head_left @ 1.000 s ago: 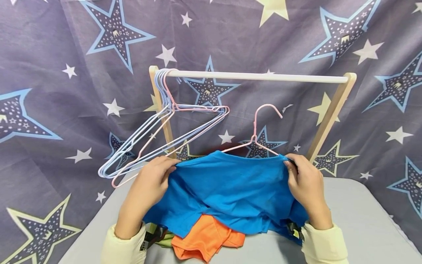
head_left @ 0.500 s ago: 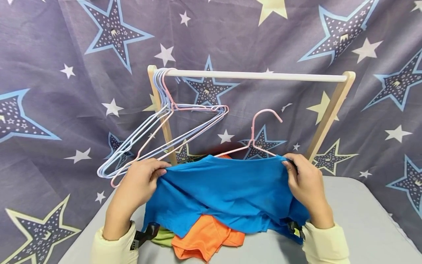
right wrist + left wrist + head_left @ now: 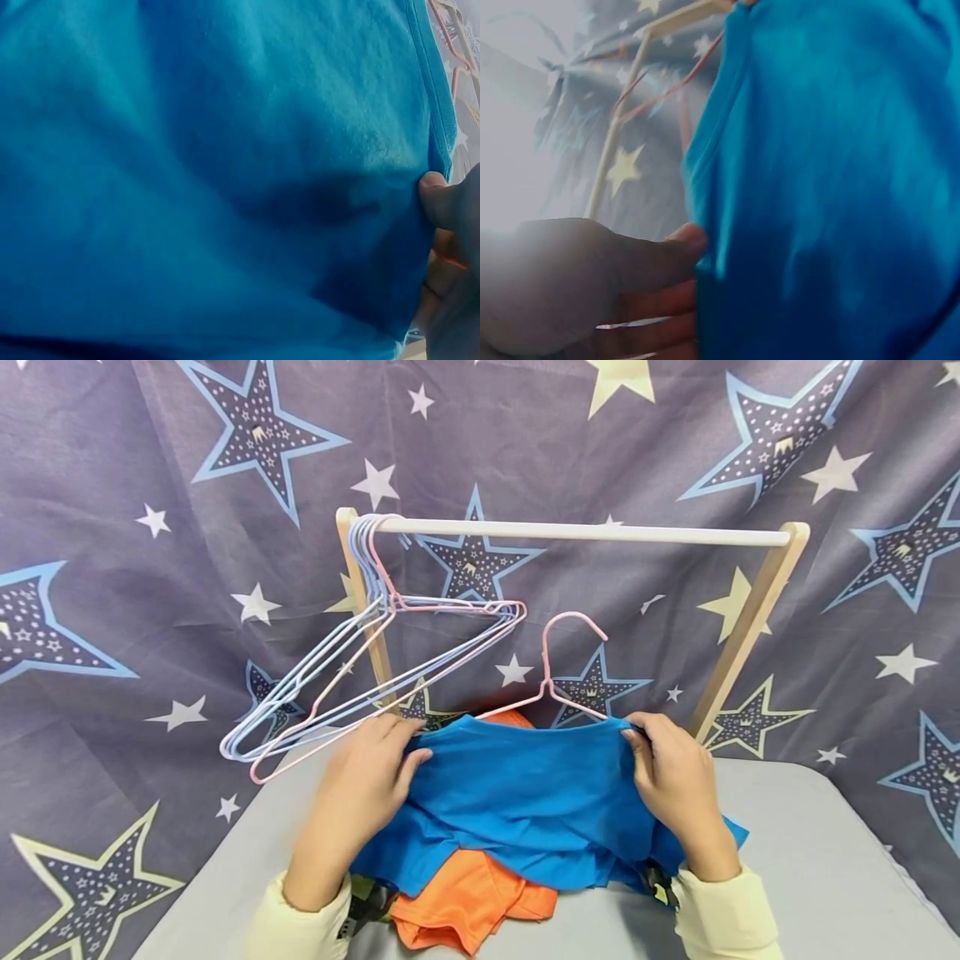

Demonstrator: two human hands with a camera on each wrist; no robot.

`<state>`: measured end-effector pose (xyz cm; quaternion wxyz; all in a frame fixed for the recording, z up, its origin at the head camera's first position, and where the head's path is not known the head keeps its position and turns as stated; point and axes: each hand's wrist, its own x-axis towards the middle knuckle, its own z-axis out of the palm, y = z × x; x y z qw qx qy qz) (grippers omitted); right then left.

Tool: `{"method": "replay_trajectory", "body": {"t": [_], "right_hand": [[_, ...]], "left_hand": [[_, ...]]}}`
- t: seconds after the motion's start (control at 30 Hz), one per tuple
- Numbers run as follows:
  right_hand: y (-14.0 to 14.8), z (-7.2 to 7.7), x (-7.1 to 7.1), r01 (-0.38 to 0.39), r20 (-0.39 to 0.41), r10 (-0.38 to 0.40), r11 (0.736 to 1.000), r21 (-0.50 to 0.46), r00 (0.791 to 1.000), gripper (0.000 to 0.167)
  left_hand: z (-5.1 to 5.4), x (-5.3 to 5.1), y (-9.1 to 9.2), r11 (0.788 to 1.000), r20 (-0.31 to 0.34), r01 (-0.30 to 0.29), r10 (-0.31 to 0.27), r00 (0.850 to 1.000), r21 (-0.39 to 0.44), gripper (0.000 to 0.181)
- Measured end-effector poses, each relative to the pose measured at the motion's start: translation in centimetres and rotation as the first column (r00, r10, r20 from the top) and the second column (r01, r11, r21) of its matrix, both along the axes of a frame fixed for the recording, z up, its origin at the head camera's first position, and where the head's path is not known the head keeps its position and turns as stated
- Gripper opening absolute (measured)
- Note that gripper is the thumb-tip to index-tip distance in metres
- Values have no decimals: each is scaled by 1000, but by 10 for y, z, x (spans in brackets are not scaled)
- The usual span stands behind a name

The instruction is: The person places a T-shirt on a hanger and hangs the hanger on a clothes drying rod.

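A blue shirt (image 3: 525, 785) hangs spread between both hands, with the hook and upper arms of a pink hanger (image 3: 547, 672) standing out of its neckline. The left hand (image 3: 371, 777) pinches the shirt's left shoulder; in the left wrist view the left hand (image 3: 592, 285) has its thumb on the edge of the blue cloth (image 3: 817, 165). At the other shoulder the right hand (image 3: 678, 777) grips the fabric, and in the right wrist view the right hand (image 3: 454, 247) presses its thumb on the blue cloth (image 3: 225, 150). The hanger's lower part is hidden by the shirt.
Behind stands a rack with a white rail (image 3: 585, 532) and wooden posts. Several blue and pink hangers (image 3: 315, 677) hang at its left end, close to the left hand. Orange clothing (image 3: 465, 902) lies under the shirt on the grey table (image 3: 810, 860). A star-patterned curtain forms the backdrop.
The left hand moved outward, then back inward to the right. The right hand shifted slightly left. The pink hanger in the shirt moved left and a little lower.
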<state>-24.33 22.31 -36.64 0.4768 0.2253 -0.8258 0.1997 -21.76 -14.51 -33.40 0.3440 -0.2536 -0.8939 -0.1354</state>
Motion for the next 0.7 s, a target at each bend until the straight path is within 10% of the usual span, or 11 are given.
{"method": "replay_trajectory", "body": {"t": [0.27,0.7], "right_hand": [[-8,-2,-1,-6,-12,6,1000,14,1000,15],[5,-2,-6,-152,22,151,978,142,988,31]], "left_hand": [[-12,-10,19,999,-157,34,-28,987,36,14],[-20,-17,18,998,-181,0,11,983,60,11]]}}
